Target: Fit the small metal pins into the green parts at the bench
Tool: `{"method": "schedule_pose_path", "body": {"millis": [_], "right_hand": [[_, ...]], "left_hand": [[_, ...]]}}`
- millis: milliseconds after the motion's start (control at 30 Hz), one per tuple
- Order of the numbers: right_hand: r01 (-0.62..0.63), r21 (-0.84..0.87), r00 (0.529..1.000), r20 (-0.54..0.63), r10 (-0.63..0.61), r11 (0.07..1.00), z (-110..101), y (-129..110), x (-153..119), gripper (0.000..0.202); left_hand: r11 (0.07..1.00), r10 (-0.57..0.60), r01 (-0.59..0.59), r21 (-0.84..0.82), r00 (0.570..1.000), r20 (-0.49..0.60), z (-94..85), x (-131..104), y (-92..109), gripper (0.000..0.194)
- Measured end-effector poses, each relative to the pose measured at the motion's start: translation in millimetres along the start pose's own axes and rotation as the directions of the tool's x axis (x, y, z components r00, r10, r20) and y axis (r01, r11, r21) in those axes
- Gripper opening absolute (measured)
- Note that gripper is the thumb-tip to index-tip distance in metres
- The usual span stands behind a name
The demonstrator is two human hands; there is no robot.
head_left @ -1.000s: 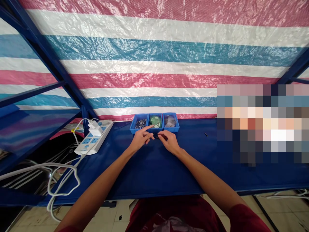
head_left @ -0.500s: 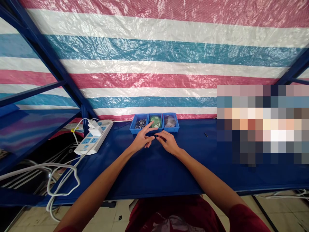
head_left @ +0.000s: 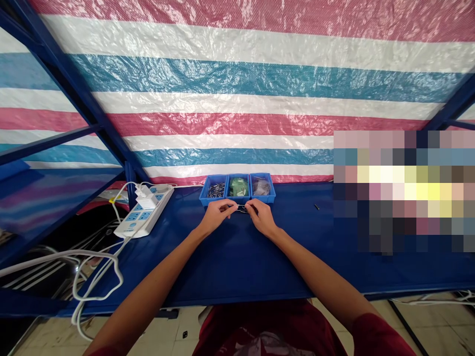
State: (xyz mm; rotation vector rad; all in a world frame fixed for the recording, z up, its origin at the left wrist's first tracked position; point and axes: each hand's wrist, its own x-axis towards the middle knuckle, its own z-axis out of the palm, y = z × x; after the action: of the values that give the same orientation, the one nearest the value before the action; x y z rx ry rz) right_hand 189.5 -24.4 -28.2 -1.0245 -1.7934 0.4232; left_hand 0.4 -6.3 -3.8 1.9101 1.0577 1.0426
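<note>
Pinching thin pale strip (head_left: 241, 205) between left hand (head_left: 215, 214) and right hand (head_left: 262, 216), seemingly unfinished, with silvery metal pins (head_left: 216, 190) left in blue plastic bin (head_left: 207, 200).

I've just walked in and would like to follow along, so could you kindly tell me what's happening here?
A person's left hand and right hand pinch a thin piece stretched between their fingertips, too small to identify. They are at the near side of three blue bins on the table. The left bin holds small metal pins, the middle one something green. One small dark stick lies apart on the right.
</note>
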Motion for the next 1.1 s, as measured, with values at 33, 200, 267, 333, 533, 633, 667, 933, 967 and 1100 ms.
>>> {"method": "schedule_pose_path", "body": {"millis": [33, 200, 267, 333, 533, 633, 667, 933, 967, 1100], "right_hand": [[-0.001, 0.001, 1.000, 0.005, 0.001, 1.000, 0, -1, 0, 0.028], [-0.020, 0.008, 1.000, 0.015, 0.020, 1.000, -1, -2, 0, 0.028], [-0.016, 0.023, 1.000, 0.017, 0.016, 1.000, 0, -1, 0, 0.026], [0.001, 0.035, 1.000, 0.026, -0.002, 0.999, 1, 1, 0, 0.025], [0.023, 0.025, 0.998, 0.050, -0.025, 0.999, 1, 1, -1, 0.030], [0.019, 0.021, 0.999, 0.051, -0.020, 1.000, 0, 0, -1, 0.031], [0.025, 0.020, 0.998, 0.054, -0.026, 0.999, 0, -1, -1, 0.031], [0.032, 0.007, 0.996, 0.087, -0.032, 0.999, 0, -2, 0, 0.032], [0.028, 0.006, 0.996, 0.082, -0.028, 1.000, 0, -2, 0, 0.033], [0.003, 0.022, 0.999, 0.032, -0.004, 1.000, -1, -4, 0, 0.034]], "left_hand": [[1.000, 0.018, -0.018, 0.025, 1.000, 0.004, 0.1, -1, 1, 0.032], [0.991, 0.084, -0.091, 0.097, 0.993, 0.080, -0.9, -1, 7, 0.032], [0.993, 0.096, -0.100, 0.058, 0.992, 0.081, -1.5, 0, 7, 0.034], [0.996, 0.084, -0.085, 0.004, 0.994, 0.074, -1.7, 1, 5, 0.037], [0.994, -0.005, 0.010, -0.113, 0.999, 0.046, 1.2, 1, 1, 0.032], [0.984, -0.065, 0.064, -0.168, 0.998, 0.001, 2.7, 2, 0, 0.033], [0.981, -0.075, 0.071, -0.181, 0.997, -0.016, 2.9, 2, -1, 0.034], [0.976, -0.051, 0.032, -0.216, 0.995, -0.084, 4.1, 3, 4, 0.034], [0.970, -0.048, 0.028, -0.243, 0.996, -0.078, 4.7, 3, 6, 0.033], [0.928, -0.090, 0.063, -0.368, 0.994, -0.056, 6.7, 2, 11, 0.029]]}}
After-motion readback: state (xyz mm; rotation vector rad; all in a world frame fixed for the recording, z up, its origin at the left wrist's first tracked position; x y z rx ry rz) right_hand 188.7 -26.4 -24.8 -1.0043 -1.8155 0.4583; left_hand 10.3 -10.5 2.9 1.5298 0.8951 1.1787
